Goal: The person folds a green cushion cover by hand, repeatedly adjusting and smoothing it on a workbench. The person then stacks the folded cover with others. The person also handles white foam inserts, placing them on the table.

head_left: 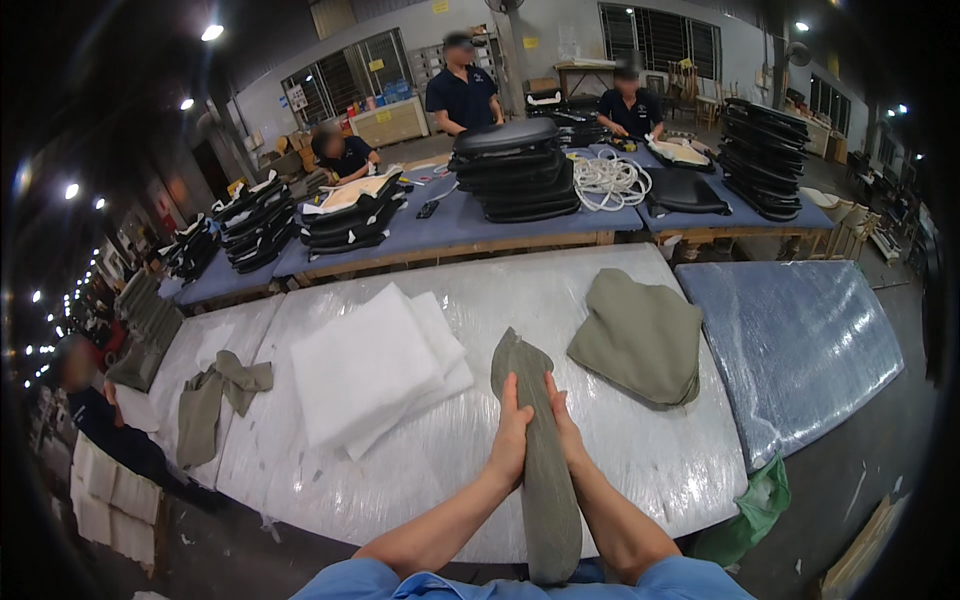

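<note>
Between my two hands stands a long olive-grey fabric cushion (548, 470), seen edge-on. It bulges toward my body and ends in a pointed corner at its far end. My left hand (511, 430) presses its left side and my right hand (567, 425) its right side, fingers pointing away from me. To the left lies a stack of white padding sheets (365, 365). On the right, a short pile of olive-grey fabric covers (640, 335) lies on the plastic-wrapped table (660, 480). What fills the cushion is hidden.
Crumpled olive fabric (205, 405) lies at the left, near another person (110, 430). A blue plastic-covered surface (800, 350) adjoins at right, with a green bag (755, 510) below. Beyond, several people work at blue tables (470, 225) with stacked black seat pads (515, 175).
</note>
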Motion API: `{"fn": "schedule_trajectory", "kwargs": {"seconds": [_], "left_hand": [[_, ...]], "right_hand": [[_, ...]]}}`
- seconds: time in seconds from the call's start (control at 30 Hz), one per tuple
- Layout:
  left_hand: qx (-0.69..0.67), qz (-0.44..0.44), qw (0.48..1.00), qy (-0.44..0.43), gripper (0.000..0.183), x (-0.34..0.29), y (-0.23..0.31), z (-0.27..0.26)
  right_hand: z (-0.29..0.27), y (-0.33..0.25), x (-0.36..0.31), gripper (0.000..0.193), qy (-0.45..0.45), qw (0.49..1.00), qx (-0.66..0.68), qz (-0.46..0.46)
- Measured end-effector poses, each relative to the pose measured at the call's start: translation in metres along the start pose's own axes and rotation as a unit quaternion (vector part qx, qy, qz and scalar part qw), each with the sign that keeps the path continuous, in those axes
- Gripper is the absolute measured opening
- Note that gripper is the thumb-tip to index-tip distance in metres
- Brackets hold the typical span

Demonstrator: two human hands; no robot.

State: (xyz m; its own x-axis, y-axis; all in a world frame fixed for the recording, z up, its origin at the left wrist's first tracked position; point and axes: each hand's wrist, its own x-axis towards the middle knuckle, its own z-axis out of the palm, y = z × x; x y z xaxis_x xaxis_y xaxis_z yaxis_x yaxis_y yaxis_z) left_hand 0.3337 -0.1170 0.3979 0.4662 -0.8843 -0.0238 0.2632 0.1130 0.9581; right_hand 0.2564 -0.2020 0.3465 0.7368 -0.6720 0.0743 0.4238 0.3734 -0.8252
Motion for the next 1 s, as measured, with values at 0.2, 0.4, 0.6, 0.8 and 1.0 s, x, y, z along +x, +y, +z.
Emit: {"fn": "schedule_trajectory", "kwargs": {"seconds": [0.2, 0.4, 0.6, 0.8, 1.0], "left_hand": [[0.070, 0.115, 0.990, -0.050, 0.075, 0.015, -0.001, 0.003], [0.052, 0.038, 0.998, -0.021, 0.077, 0.018, -0.007, 0.008], [0.007, 0.002, 1.000, -0.018, 0.075, 0.015, -0.001, -0.002], [0.153, 0.094, 0.984, -0.020, 0.073, 0.017, -0.009, -0.003], [0.163, 0.104, 0.981, -0.027, 0.073, 0.026, -0.017, -0.008]], "right_hand": [[0.001, -0.029, 0.006, 0.079, 0.028, 0.997, -0.060, -0.035], [0.003, -0.038, 0.004, 0.087, 0.074, 0.990, -0.119, 0.035], [0.024, -0.047, 0.008, 0.089, 0.058, 0.981, -0.184, -0.007], [0.012, -0.029, 0.020, 0.077, 0.039, 0.952, -0.297, -0.061], [0.002, -0.031, 0.025, 0.074, 0.025, 0.952, -0.300, -0.060]]}}
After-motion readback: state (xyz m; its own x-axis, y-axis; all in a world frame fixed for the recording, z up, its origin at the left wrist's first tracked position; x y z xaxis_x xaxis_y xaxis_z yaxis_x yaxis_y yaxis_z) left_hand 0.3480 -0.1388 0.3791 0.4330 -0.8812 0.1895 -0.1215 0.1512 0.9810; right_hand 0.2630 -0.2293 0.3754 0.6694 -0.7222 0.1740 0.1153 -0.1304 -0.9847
